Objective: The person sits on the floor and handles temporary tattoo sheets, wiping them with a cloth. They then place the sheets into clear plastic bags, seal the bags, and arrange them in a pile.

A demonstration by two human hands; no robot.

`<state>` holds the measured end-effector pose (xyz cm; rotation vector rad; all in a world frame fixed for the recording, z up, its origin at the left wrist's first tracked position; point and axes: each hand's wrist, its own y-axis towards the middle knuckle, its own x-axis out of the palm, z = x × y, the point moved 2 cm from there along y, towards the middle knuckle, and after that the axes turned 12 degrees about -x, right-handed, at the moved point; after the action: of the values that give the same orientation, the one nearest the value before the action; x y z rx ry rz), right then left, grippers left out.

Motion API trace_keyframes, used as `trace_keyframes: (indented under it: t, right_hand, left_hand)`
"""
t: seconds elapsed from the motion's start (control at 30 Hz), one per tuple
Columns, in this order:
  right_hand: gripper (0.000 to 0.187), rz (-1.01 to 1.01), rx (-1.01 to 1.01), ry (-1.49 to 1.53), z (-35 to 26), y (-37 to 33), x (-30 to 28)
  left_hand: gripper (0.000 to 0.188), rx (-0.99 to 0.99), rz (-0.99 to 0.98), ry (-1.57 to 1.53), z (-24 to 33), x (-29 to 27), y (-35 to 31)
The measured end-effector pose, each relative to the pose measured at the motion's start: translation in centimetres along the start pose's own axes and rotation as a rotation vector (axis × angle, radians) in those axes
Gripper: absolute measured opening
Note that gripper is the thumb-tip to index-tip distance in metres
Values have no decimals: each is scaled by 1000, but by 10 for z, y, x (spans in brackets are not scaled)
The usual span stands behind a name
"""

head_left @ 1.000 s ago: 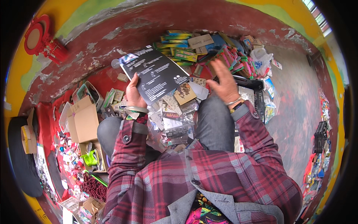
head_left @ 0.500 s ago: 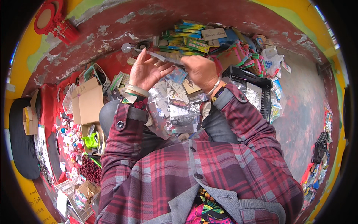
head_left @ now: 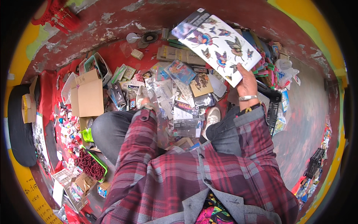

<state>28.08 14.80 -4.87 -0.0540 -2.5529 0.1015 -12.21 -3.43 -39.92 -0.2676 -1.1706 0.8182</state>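
My right hand point(head_left: 247, 82) is raised at the upper right. Its fingers and thumb pinch the lower corner of a white butterfly sticker sheet point(head_left: 228, 48). The sheet is tilted, its printed face toward me, with a dark header strip at its top left. My left hand point(head_left: 146, 101) is low beside my left shoe, mostly behind its own sleeve, so its fingers are hidden. Between my feet lies a loose pile of flat packets. In it are a blue card packet point(head_left: 180, 72), a tan picture card point(head_left: 201, 85) and clear plastic wrapping point(head_left: 162, 108).
An opened cardboard box point(head_left: 87, 98) and a white basket point(head_left: 100, 67) stand at left, near dark red beads point(head_left: 90, 165) in a green tray. A black crate point(head_left: 273, 108) sits beyond my right knee. A peeling red wall point(head_left: 156, 15) rises at the far side.
My right hand has moved right, turning the sheet from nearly edge-on to show its butterflies. My left hand has come away from beside the sheet and dropped down near my left shoe.
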Motion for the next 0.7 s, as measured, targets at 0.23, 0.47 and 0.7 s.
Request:
trace_keyframes:
  t: [0.23,0.47,0.7]
  right_hand:
    - [39,22,49,-31,3,10,-4]
    - [40,36,74,-63,3,12,0]
    - [35,43,72,-37,1,11,-5]
  left_hand:
    - [43,-366,703,-1,-66,19,-55]
    - [22,-316,648,197,-64,-14,-25]
    - [19,-142,619,555,-45,42,-22]
